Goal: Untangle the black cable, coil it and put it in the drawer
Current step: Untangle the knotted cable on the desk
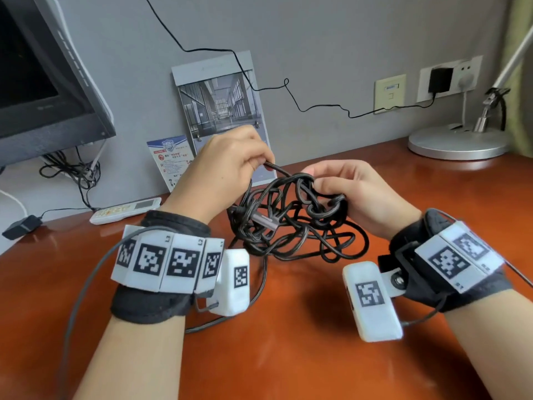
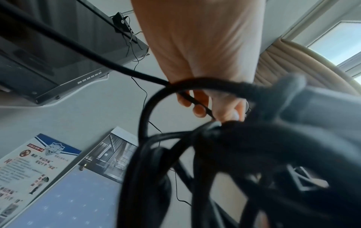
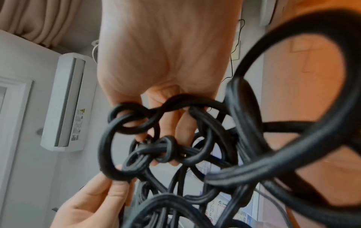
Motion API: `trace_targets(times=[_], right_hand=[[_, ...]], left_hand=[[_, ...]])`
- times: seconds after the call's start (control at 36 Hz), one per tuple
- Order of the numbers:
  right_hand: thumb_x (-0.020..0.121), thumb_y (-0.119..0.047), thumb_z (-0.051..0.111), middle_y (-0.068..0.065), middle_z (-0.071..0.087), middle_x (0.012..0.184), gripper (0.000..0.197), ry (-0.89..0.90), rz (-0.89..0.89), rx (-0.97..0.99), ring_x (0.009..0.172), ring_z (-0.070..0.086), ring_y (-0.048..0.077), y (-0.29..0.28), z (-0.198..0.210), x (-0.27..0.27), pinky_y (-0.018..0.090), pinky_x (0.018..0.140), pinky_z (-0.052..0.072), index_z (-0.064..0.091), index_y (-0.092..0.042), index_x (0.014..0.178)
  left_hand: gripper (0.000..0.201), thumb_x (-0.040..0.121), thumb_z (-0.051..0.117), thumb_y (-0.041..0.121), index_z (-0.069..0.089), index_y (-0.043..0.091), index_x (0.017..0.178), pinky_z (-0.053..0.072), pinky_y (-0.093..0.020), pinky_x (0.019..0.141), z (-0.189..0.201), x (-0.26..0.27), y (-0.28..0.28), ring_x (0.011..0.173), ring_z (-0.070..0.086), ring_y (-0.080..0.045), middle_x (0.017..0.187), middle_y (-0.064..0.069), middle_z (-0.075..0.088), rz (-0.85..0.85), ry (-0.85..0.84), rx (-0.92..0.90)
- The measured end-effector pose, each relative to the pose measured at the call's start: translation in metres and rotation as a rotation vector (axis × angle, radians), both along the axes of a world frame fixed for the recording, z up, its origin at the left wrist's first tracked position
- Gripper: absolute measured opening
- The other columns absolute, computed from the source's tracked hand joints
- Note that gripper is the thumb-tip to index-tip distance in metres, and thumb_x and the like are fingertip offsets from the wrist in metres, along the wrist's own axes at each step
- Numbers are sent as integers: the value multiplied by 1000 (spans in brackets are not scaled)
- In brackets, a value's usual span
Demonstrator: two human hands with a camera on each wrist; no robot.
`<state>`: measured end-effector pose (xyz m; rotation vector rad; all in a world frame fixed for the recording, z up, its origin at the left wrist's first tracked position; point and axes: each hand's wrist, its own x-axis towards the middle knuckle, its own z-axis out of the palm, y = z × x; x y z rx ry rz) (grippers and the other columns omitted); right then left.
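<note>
The black cable (image 1: 291, 229) is a thick tangle of loops, held up over the red-brown desk (image 1: 288, 356) with its lower loops resting on the desk. A grey plug (image 1: 264, 220) sticks out of the knot. My left hand (image 1: 261, 163) pinches one strand at the top left of the tangle; the left wrist view shows the fingers (image 2: 199, 110) curled round that strand (image 2: 144, 117). My right hand (image 1: 313, 181) grips the knotted top of the bundle, fingers (image 3: 183, 128) hooked through several loops (image 3: 244, 174). No drawer is in view.
A monitor (image 1: 43, 82) stands at the back left with cords under it. A white remote (image 1: 124, 210) and a small black adapter (image 1: 21, 226) lie by the wall. Cards (image 1: 222, 105) lean on the wall; a lamp base (image 1: 458, 142) sits at back right.
</note>
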<state>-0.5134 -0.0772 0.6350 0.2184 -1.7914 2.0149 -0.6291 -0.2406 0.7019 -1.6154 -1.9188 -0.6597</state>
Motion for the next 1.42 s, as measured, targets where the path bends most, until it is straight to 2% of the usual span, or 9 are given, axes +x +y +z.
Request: trace_targets(times=[0.08,0.25,0.42,0.56,0.81,1.0,1.14,1.28,1.42], right_hand=[[87,9,48,6,68,69,19,-14,12,-20,53,62,13,-2,-1,-1,20,53,52,63,-4,89],[77,-7,56,13,66,72,11,-9,-52,-27,61,59,26,-5,-2,-4,39,70,50,62,-13,84],[90,1,55,13,64,75,16,-23,-104,102,65,61,22,-10,1,-3,22,57,50,56,-13,83],[89,-3,59,0,62,72,15,-72,-329,281,62,58,7,-17,7,-8,16,63,49,58,-14,79],[82,-31,67,-4,67,75,18,-193,-657,864,78,55,8,-19,15,-2,8,64,36,63,-18,70],[78,-16,66,7,71,79,7,-210,-757,1076,79,64,25,-21,18,-1,34,75,52,72,-13,76],[75,-19,60,15,68,78,17,-176,-734,1229,79,62,36,-34,17,-5,40,73,50,68,-3,78],[73,-22,60,12,66,73,18,-123,-722,1214,75,60,35,-40,15,-4,40,73,48,66,-5,72],[77,-23,60,10,67,78,19,-76,-720,1197,77,60,32,-44,14,-6,40,75,46,67,-6,79]], left_hand=[[20,84,54,2,73,6,83,30,0,68,-2,-2,2,72,41,1,82,8,51,-34,-8,-8],[17,85,62,-3,75,7,85,37,-24,71,-7,-2,6,71,51,-13,81,4,58,-14,-28,-94],[20,90,56,1,73,12,89,33,-3,67,-20,-2,0,68,48,3,76,16,53,31,-171,-99],[22,94,49,6,69,17,91,33,-24,67,-25,-9,-4,77,53,-18,79,7,58,164,-281,-132],[24,96,46,10,69,12,96,37,-26,79,-24,-10,-4,87,52,-16,87,6,55,259,-229,-74],[10,88,54,27,58,20,83,42,-30,79,-25,15,3,88,53,-16,89,7,54,187,-315,-112],[14,86,51,35,60,31,97,48,-38,81,-30,32,14,91,56,-19,95,9,57,192,-312,-207],[13,82,55,24,62,34,79,52,-38,75,-27,29,13,75,59,-20,85,6,66,209,-408,-207],[12,84,56,15,62,23,78,40,-20,53,-21,22,6,50,53,-5,70,3,66,189,-501,-221]])
